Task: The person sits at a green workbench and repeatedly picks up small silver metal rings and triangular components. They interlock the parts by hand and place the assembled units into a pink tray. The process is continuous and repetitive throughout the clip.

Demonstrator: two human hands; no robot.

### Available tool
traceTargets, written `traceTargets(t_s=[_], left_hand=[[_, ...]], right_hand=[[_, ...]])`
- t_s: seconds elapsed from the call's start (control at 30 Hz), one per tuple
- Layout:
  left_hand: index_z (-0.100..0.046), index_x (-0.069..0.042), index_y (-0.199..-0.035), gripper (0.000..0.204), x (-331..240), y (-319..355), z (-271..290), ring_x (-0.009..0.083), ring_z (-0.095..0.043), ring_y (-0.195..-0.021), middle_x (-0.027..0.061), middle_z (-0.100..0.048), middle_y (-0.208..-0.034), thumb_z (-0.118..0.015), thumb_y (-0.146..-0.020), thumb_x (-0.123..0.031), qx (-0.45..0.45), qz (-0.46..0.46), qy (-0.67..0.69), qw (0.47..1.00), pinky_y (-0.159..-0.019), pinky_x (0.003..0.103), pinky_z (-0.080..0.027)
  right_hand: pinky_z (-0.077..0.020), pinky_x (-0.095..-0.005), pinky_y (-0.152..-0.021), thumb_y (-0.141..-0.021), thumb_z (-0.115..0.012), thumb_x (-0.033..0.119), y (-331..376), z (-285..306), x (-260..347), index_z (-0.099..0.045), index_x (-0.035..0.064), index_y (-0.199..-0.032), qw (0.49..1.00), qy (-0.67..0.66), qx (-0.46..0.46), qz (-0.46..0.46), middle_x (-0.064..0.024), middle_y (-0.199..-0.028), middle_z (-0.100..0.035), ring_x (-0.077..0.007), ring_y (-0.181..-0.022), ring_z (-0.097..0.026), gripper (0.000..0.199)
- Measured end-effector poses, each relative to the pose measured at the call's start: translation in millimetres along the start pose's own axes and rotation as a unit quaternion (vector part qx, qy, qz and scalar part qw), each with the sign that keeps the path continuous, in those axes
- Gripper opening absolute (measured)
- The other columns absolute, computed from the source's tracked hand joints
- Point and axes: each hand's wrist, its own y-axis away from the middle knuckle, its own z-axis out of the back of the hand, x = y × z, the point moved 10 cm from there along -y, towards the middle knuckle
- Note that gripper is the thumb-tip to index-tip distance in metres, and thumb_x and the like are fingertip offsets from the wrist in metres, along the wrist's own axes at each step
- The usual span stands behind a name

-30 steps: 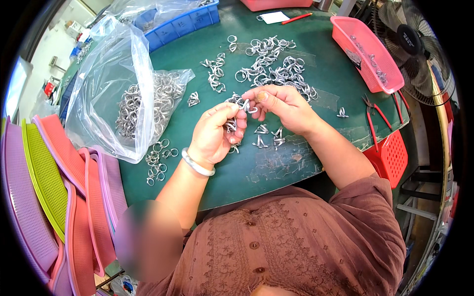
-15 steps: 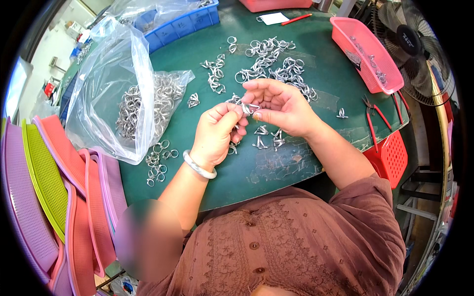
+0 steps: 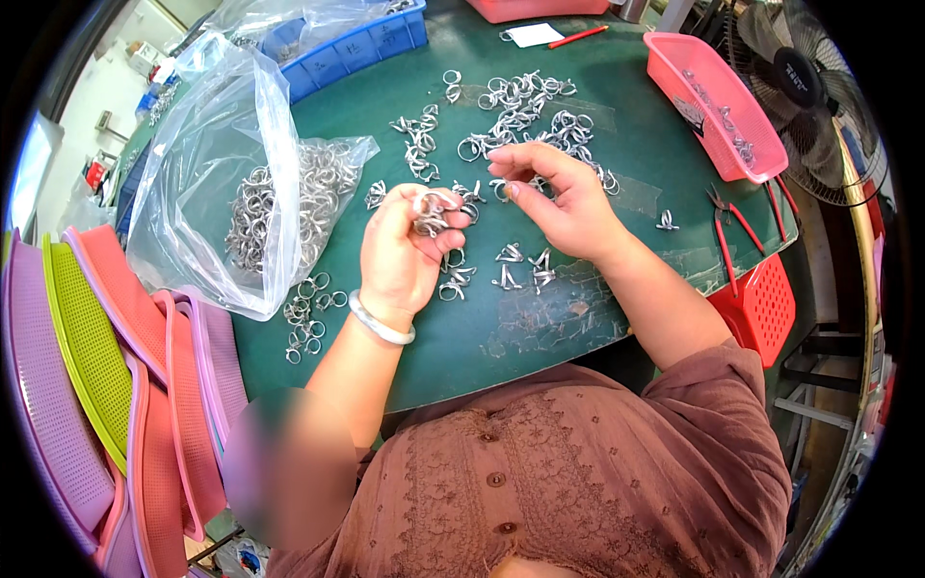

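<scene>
My left hand (image 3: 398,255) carries a small cluster of silver rings (image 3: 431,216) between the thumb and the curled fingers; the half-cupped grip probably keeps the interlinked pieces from slipping apart, and it leaves them exposed towards my right side. My right hand (image 3: 568,204) is parted from that cluster, thumb and forefinger spaced; one ring (image 3: 498,190) shows at the thumb tip, but I cannot tell whether I pinch it or it lies on the table behind.

A larger heap of rings (image 3: 520,99) lies on the green table (image 3: 438,361) just beyond my right fingertips, presumably for short reach; four bent pieces (image 3: 542,275) sit apart nearer my body, which suggests deliberate separation; the clear bag (image 3: 193,193), full of rings, stands open to my left, likely as bulk stock; the red-handled pliers (image 3: 722,243) lie at the right edge, in reach yet out of the working area.

Both forearms angle inward from the lower edge; the left wrist, bearing a pale bangle (image 3: 381,321), is rolled so that the palm faces up and inward; the right elbow is set wide, its palm turned towards the left hand.
</scene>
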Motion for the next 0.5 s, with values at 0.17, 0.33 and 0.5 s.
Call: traceTargets(t_s=[0.17,0.33,0.5], left_hand=[[-0.055,-0.004,-0.094,0.019,0.3,-4.6,3.3,0.0244,-0.062,-0.075,0.0157,-0.063,-0.096,-0.044,-0.087,-0.018,0.035,0.039,0.114,0.992,-0.058,0.03,-0.051],[-0.058,-0.003,-0.102,0.023,6.0,-5.0,8.7,0.0222,-0.057,-0.074,0.0126,-0.061,-0.09,-0.049,-0.087,-0.017,0.022,0.074,0.116,0.99,-0.055,0.028,-0.046],[-0.058,-0.002,-0.1,0.017,6.4,-2.7,8.3,0.0145,-0.056,-0.071,0.0078,-0.06,-0.085,-0.055,-0.086,-0.009,-0.006,0.066,-0.03,0.997,-0.05,0.02,-0.041]], right_hand=[[-0.0384,-0.04,-0.083,-0.069,-0.065,0.006,-0.3,-21.6,11.8,-0.06,0.0063,-0.097,0.952,0.278,0.04,0.118,-0.0079,-0.096,-0.057,-0.0283,-0.095,-0.052,0.028],[-0.0336,-0.0412,-0.088,-0.07,-0.064,0.007,-2.3,-32.9,3.9,-0.063,0.0103,-0.092,0.906,0.407,0.029,0.114,-0.007,-0.102,-0.056,-0.0261,-0.103,-0.048,0.023],[-0.033,-0.0411,-0.089,-0.07,-0.064,0.008,-3.7,-32.0,-4.3,-0.064,0.0119,-0.083,0.907,0.405,0.046,0.109,-0.0044,-0.101,-0.056,-0.0249,-0.103,-0.048,0.013]])
